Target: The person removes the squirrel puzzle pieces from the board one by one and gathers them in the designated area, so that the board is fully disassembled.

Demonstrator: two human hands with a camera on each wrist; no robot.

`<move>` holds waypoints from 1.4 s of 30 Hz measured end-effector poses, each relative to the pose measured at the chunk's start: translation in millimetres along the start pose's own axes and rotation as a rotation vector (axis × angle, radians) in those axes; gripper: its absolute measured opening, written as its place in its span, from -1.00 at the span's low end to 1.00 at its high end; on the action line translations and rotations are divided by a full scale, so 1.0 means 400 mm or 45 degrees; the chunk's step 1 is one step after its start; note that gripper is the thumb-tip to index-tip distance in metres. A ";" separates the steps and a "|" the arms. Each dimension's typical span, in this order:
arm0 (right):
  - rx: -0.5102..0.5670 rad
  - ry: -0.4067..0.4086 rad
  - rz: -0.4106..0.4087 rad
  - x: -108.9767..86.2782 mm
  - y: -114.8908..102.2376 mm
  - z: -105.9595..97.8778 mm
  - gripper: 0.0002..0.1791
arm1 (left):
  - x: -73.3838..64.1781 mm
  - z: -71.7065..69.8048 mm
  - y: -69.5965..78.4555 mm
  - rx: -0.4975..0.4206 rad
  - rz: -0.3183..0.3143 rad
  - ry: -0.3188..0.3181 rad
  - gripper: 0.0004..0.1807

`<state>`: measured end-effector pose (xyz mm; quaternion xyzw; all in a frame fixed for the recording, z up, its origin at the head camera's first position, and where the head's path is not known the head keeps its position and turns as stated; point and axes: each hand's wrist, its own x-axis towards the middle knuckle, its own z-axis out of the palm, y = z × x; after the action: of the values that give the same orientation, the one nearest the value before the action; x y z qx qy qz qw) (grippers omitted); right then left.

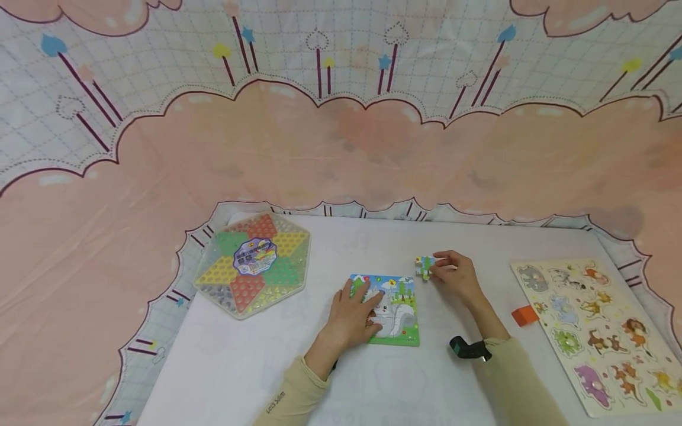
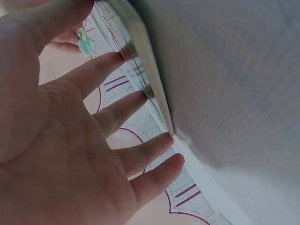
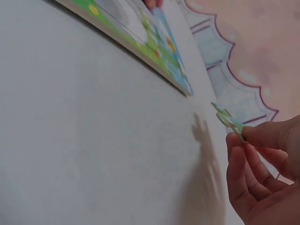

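A square jigsaw puzzle (image 1: 401,319) lies on the white table, its picture a grey-white squirrel among grass, trees and sky. My left hand (image 1: 348,313) rests over its left part with fingers spread, hiding some of the picture. In the left wrist view, straight fingertips touch the puzzle's surface and edge. Up and to the right of the puzzle, my right hand (image 1: 459,277) pinches a small jigsaw piece (image 1: 424,267) with green and blue printing. The right wrist view shows the piece (image 3: 228,120) between thumb and fingers, held apart from the puzzle's corner (image 3: 185,86).
On the left lies a hexagonal Chinese checkers board (image 1: 288,275) in clear wrapping. A wooden animal peg puzzle (image 1: 581,307) occupies the right side, with an orange block (image 1: 525,316) at its left edge. A patterned cloth (image 1: 341,154) hangs behind the table.
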<state>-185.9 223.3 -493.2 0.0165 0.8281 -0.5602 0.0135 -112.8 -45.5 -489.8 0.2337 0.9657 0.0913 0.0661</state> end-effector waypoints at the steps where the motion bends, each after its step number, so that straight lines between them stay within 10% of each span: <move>1: 0.012 -0.002 0.004 0.004 0.002 -0.010 -0.63 | 0.000 0.000 -0.001 -0.003 0.001 -0.002 -0.31; 42: -0.108 0.033 0.293 0.076 0.051 -0.178 -0.54 | -0.006 -0.006 -0.001 0.034 0.014 0.022 -0.34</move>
<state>-215.7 297.1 -486.7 0.1180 0.8438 -0.5192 0.0675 -111.5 -47.2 -487.2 0.2390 0.9661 0.0810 0.0542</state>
